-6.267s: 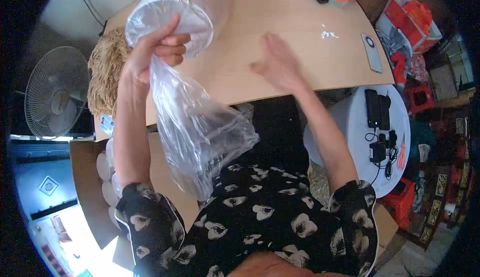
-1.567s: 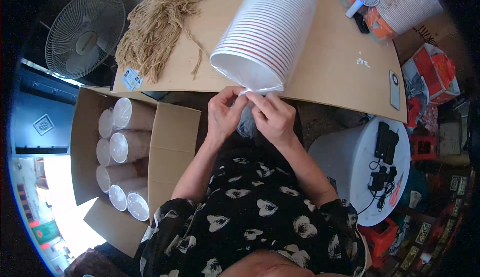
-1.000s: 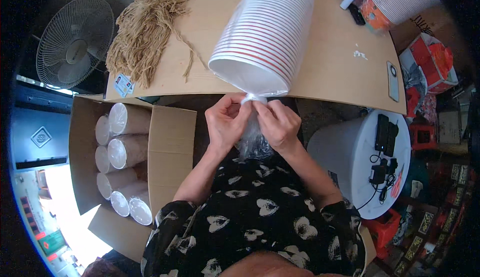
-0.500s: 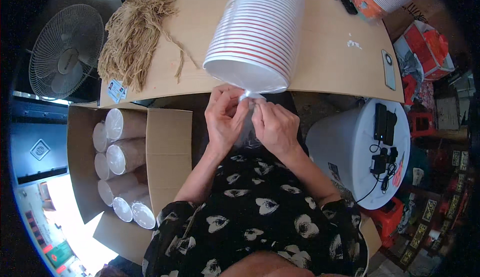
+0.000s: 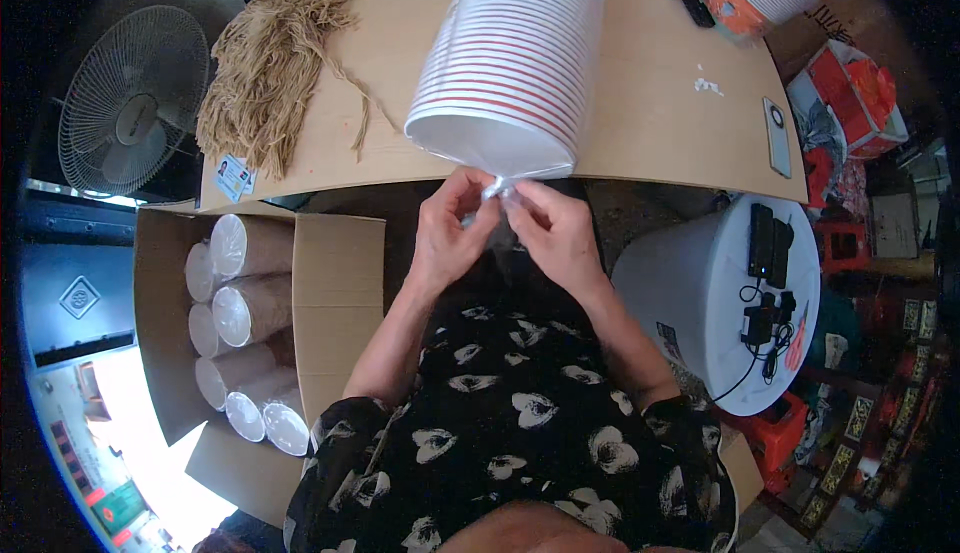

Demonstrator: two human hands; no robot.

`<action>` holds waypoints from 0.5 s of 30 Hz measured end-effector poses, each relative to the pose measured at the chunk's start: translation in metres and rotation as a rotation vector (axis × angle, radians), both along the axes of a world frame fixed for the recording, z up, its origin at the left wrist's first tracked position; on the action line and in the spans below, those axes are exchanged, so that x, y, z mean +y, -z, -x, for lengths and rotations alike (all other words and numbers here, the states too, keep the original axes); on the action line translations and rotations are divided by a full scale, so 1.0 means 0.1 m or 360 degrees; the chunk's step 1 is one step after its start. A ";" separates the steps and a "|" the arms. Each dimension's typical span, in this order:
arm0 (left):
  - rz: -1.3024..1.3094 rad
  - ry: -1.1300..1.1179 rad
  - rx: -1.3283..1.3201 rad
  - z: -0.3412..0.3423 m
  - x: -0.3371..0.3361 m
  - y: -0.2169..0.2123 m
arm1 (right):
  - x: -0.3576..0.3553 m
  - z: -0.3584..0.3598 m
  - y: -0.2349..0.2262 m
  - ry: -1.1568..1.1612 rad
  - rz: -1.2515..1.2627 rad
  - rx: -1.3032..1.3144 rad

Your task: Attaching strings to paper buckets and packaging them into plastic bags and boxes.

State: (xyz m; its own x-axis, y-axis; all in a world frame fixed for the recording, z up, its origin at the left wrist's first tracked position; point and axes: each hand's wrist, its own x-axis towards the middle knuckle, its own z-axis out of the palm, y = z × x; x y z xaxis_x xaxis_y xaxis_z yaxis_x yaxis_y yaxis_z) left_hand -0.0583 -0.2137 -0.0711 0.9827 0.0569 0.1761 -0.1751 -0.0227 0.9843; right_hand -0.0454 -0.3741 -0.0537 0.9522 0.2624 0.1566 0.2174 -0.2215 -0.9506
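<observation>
A long stack of white paper buckets [image 5: 510, 73] with red rim lines lies on its side on the table, wrapped in a clear plastic bag. Its open end faces me and juts slightly past the table's front edge. Just below that end, the gathered neck of the plastic bag [image 5: 497, 187] is pinched between both hands. My left hand [image 5: 455, 225] grips it from the left, fingers curled and thumb pressed in. From the right, my right hand [image 5: 548, 228] holds it with thumb and fingertips together. The fingers partly hide the twisted plastic.
A bundle of tan strings [image 5: 270, 78] lies on the table [image 5: 650, 103] at left, beside a card [image 5: 234, 179]. An open carton [image 5: 340, 303] holding several wrapped cup stacks stands lower left, below a fan [image 5: 135, 103]. At right are a phone [image 5: 777, 138] and a white drum [image 5: 690, 293] with black adapters.
My right hand has turned and moved up, closer against the bag's neck. The loose plastic that hung between the hands is now mostly gathered at the fingers. The bucket stack shifted slightly.
</observation>
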 end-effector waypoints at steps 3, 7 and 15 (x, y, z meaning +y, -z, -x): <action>0.0056 0.0145 0.0084 0.03 -0.01 0.00 | 0.00 -0.05 0.05 0.0091 -0.0162 0.0069; 0.0199 0.0173 0.0147 0.13 -0.10 0.01 | 0.04 -0.06 0.06 0.0177 -0.0085 0.0011; 0.0208 -0.0188 0.0077 0.11 -0.14 -0.02 | 0.03 -0.05 0.02 0.0076 -0.0061 0.0042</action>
